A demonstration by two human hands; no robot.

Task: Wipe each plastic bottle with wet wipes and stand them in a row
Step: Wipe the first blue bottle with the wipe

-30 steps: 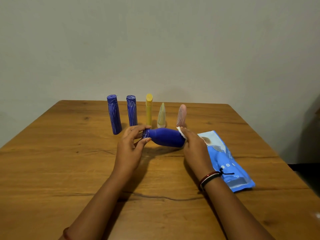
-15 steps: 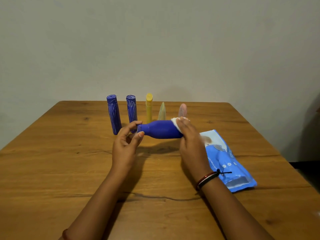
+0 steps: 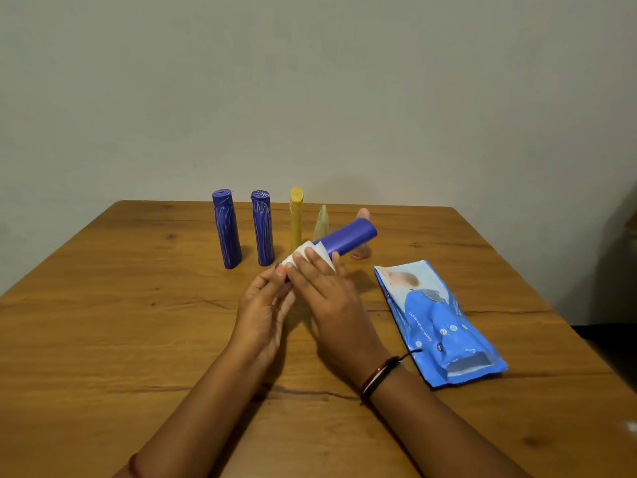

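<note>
A plain blue bottle [image 3: 348,240] is held tilted above the table, its base pointing up and to the right. My left hand [image 3: 263,307] grips its lower cap end. My right hand [image 3: 327,294] presses a white wet wipe [image 3: 310,255] around the bottle's lower part. Behind them stand two blue patterned bottles [image 3: 226,229] [image 3: 263,227], a yellow bottle [image 3: 296,217], a pale green tube [image 3: 322,222] and a pink tube [image 3: 362,215], in a row. The pink tube is partly hidden by the held bottle.
A blue wet wipes pack [image 3: 437,322] lies flat on the wooden table [image 3: 103,322] to the right of my hands. A plain wall rises just behind the table's far edge. The table's right edge drops off near the pack.
The bottle has swung from lying level to tilted with its base up and to the right. My right hand with the wipe slid from the base end down to the cap end, beside my left hand.
</note>
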